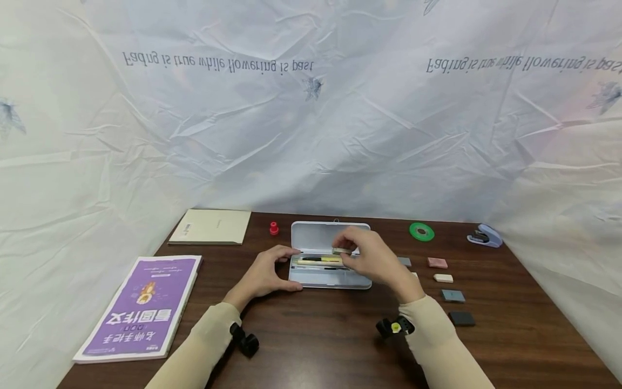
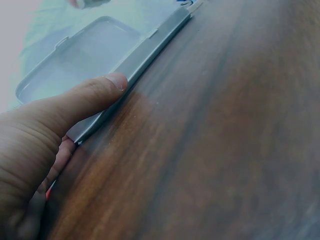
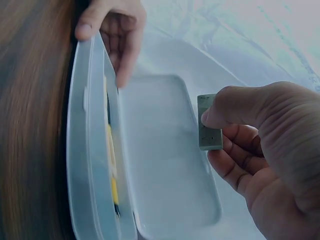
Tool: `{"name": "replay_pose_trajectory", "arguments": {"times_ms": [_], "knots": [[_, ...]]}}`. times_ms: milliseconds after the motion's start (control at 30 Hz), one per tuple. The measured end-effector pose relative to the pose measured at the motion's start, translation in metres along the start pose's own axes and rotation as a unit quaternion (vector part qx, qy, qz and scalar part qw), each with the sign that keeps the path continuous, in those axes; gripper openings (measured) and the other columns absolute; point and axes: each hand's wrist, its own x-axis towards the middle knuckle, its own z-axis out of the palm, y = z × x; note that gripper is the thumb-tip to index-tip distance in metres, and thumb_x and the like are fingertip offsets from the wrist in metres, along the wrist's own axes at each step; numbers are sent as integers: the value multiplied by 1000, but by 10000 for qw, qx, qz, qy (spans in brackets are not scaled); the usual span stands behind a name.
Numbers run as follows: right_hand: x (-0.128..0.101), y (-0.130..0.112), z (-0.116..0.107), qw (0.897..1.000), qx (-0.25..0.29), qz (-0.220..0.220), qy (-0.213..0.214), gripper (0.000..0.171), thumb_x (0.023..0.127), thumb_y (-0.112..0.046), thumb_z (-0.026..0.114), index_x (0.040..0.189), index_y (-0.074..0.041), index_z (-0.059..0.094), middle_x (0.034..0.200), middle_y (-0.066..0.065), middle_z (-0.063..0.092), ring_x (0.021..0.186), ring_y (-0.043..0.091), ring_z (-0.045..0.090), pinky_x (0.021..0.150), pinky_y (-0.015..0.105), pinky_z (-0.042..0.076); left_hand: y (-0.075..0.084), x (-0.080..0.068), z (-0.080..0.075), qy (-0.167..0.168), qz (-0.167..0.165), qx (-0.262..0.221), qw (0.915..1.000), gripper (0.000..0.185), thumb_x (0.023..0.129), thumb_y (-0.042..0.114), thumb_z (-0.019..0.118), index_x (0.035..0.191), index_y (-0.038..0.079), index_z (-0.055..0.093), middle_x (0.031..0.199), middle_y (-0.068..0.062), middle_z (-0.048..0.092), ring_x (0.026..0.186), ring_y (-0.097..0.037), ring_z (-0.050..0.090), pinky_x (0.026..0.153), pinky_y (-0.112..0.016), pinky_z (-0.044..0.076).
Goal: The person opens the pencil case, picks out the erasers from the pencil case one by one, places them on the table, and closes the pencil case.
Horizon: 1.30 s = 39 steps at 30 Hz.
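Right grip (image 3: 260,145): thumb and fingers pinch a small grey eraser (image 3: 209,123), held above the open lid.
Left grip (image 1: 266,275): fingers curled round the left end of the pencil case (image 1: 326,275).
Case: open on the desk (image 1: 340,346), pens (image 1: 320,260) inside.

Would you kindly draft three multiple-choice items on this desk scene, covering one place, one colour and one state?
1. Where is the purple book?
A. the table's left side
B. inside the case
C. beside the stapler

2. What colour is the tape roll?
A. red
B. green
C. black

3. How is the pencil case?
A. closed
B. upside down
C. open, lid back

Answers: 1 A, it lies left of the left hand. 2 B, its ring shows green. 3 C, pens show inside while the right hand pinches a grey eraser above it.
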Motion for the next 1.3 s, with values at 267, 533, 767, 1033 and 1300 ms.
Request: {"name": "replay_pose_trajectory", "arguments": {"times_ms": [267,533,767,1033,1300], "knots": [[-34,16,-32,9992,-240,225,236,27,96,1,84,115,-17,77,110,-8,71,94,9,66,79,35,63,2,-1,0,-3,72,36,10000,83,75,45,106,146,21,73,145,3,70,129,-23,68,113,-47,58],[-77,30,-55,9969,-365,592,368,36,94,4,85,116,-22,76,109,-13,71,94,5,67,78,30,61,0,-2,-1,-6,102,41,9999,83,75,46,106,147,21,72,146,3,69,129,-23,68,113,-48,58],[-115,36,-67,9946,-451,844,399,38,92,5,87,114,-24,75,107,-13,70,91,6,65,74,30,60,1,-2,0,-4,155,57,9999,83,76,44,106,147,20,72,147,1,69,129,-25,69,112,-49,58],[-152,47,-62,9937,-434,951,401,44,87,9,90,110,-25,74,102,-15,68,87,3,62,70,27,58,2,-1,2,-32,167,20,9999,83,75,43,107,147,19,73,146,1,70,129,-24,69,113,-47,58],[-172,54,-53,9963,-253,764,296,47,85,9,91,105,-28,71,100,-17,68,83,1,63,66,26,57,2,-2,0,-3,150,55,9999,84,74,44,106,147,20,73,146,2,70,129,-22,68,113,-47,58]]}}
